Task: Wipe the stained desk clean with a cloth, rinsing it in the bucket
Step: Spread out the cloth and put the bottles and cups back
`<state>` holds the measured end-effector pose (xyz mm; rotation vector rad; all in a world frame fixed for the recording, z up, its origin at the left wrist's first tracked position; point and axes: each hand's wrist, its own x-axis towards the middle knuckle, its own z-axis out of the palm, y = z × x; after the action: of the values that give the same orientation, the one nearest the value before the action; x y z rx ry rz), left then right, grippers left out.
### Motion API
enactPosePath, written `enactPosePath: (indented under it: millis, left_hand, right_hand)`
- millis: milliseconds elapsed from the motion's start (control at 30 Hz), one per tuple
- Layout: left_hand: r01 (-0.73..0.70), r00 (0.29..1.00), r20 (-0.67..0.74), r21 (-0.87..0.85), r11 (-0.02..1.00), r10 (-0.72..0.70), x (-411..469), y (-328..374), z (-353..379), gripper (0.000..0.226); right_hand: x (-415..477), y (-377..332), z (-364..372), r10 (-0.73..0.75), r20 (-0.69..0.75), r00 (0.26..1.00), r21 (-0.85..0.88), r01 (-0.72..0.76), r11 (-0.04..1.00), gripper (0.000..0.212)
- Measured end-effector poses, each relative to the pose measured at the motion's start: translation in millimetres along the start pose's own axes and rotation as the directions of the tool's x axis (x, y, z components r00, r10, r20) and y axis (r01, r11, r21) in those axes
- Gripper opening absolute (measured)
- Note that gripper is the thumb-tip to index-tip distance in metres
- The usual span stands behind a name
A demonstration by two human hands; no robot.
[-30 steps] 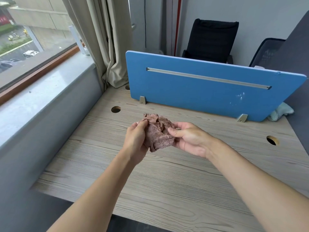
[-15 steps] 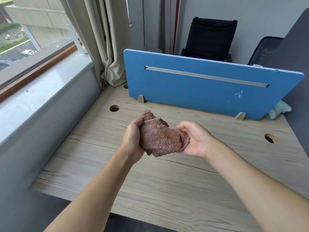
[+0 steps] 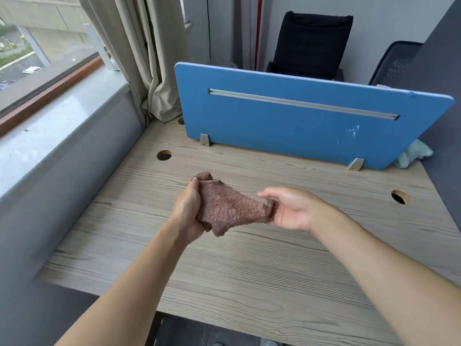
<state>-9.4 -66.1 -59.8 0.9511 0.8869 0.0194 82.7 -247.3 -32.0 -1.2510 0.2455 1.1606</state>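
A brown terry cloth (image 3: 230, 208) is stretched between my two hands, a little above the wood-grain desk (image 3: 249, 270). My left hand (image 3: 188, 216) grips the bunched left end of it in a fist. My right hand (image 3: 291, 209) pinches the narrow right end with its fingertips, palm turned up. No bucket is in view. I see no clear stain on the desk surface.
A blue divider panel (image 3: 299, 126) stands across the back of the desk. A pale green cloth (image 3: 412, 156) lies at its right end. Cable holes (image 3: 164, 155) (image 3: 399, 197) sit left and right. A grey ledge and window run along the left; chairs stand behind.
My hands have moved apart, pulling the bunched cloth out into a longer stretched shape. My right hand has shifted rightward along the cloth to its end.
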Motion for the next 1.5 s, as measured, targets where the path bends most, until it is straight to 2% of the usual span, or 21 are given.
enactPosePath:
  millis: [67, 133, 200, 300, 333, 433, 533, 633, 667, 700, 767, 800, 867, 933, 1033, 1100, 1200, 1333, 1400, 1500]
  left_hand:
    - [0.028, 0.998, 0.061, 0.042, 0.999, -0.031, 0, 1, 4, 0.051]
    - [0.04, 0.996, 0.074, 0.043, 0.998, -0.043, 8, 0, 3, 0.048]
    - [0.079, 0.993, 0.083, 0.074, 0.994, -0.085, 16, -9, -4, 0.046]
    - [0.257, 0.964, 0.046, 0.103, 0.961, -0.263, 25, -44, -16, 0.056]
    - [0.296, 0.953, 0.032, 0.118, 0.948, -0.301, 24, -52, -18, 0.05]
    - [0.232, 0.966, 0.087, 0.114, 0.966, -0.242, 34, -56, -21, 0.023]
    - [0.133, 0.978, 0.159, 0.036, 0.99, -0.137, 48, -38, -18, 0.034]
    - [0.077, 0.995, 0.045, 0.157, 0.985, -0.085, 60, -39, -15, 0.039]
    - [0.097, 0.995, -0.023, 0.219, 0.971, -0.094, 65, -48, -18, 0.039]
    - [0.141, 0.987, -0.111, 0.282, 0.949, -0.114, 70, -59, -24, 0.038]
    - [0.236, 0.954, -0.264, 0.373, 0.897, -0.141, 73, -84, -35, 0.031]
    - [0.257, 0.938, -0.321, 0.394, 0.882, -0.13, 73, -96, -41, 0.035]
    - [0.247, 0.915, -0.394, 0.384, 0.89, -0.084, 71, -112, -43, 0.055]
    - [0.209, 0.917, -0.394, 0.342, 0.916, -0.062, 70, -123, -42, 0.059]
    - [0.147, 0.937, -0.347, 0.262, 0.954, -0.049, 71, -134, -39, 0.042]
    - [0.113, 0.936, -0.351, 0.307, 0.945, 0.002, 70, -138, -39, 0.029]
    - [0.09, 0.944, -0.327, 0.388, 0.917, 0.046, 65, -142, -46, 0.03]
    - [0.043, 0.955, -0.272, 0.517, 0.855, 0.116, 58, -146, -53, 0.024]
    - [0.031, 0.959, -0.256, 0.518, 0.855, 0.12, 57, -145, -54, 0.023]
    - [0.092, 0.97, -0.242, 0.438, 0.895, 0.019, 59, -143, -55, 0.03]
  right_hand:
    - [9, 7, -7, 0.069, 0.041, 0.997, -0.13, -0.063, 0.99, 0.016]
    - [19, 11, -12, 0.088, 0.003, 0.996, -0.222, -0.085, 0.971, 0.02]
    - [26, 13, -14, 0.049, -0.048, 0.998, -0.253, -0.059, 0.966, 0.023]
    - [36, 14, -18, -0.054, -0.127, 0.99, -0.234, 0.023, 0.972, 0.023]
    - [40, 15, -19, -0.087, -0.165, 0.982, -0.269, 0.04, 0.962, 0.023]
    - [51, 18, -24, -0.193, -0.261, 0.946, -0.375, 0.084, 0.923, 0.029]
    - [61, 16, -30, -0.353, -0.267, 0.897, -0.433, 0.216, 0.875, 0.033]
    - [74, 29, -36, -0.473, -0.318, 0.821, -0.46, 0.302, 0.835, 0.031]
    - [81, 40, -41, -0.466, -0.347, 0.814, -0.482, 0.272, 0.833, 0.031]
    - [90, 53, -46, -0.41, -0.359, 0.838, -0.488, 0.206, 0.848, 0.033]
    - [101, 84, -55, -0.198, -0.363, 0.91, -0.495, -0.008, 0.869, 0.039]
    - [106, 98, -59, -0.119, -0.366, 0.923, -0.498, -0.087, 0.863, 0.04]
    - [111, 116, -64, -0.098, -0.394, 0.914, -0.523, -0.136, 0.841, 0.033]
    - [116, 126, -66, -0.119, -0.438, 0.891, -0.527, -0.148, 0.837, 0.023]
    - [122, 128, -69, -0.127, -0.484, 0.866, -0.527, -0.173, 0.832, 0.017]
    - [121, 125, -71, -0.145, -0.506, 0.85, -0.564, -0.199, 0.802, 0.018]
    - [116, 127, -77, -0.152, -0.526, 0.837, -0.633, -0.267, 0.727, 0.015]
    - [111, 135, -86, -0.102, -0.455, 0.885, -0.741, -0.313, 0.594, 0.015]
    - [109, 136, -83, -0.087, -0.465, 0.881, -0.72, -0.32, 0.616, 0.008]
    - [108, 132, -78, -0.029, -0.471, 0.882, -0.652, -0.325, 0.685, 0.011]
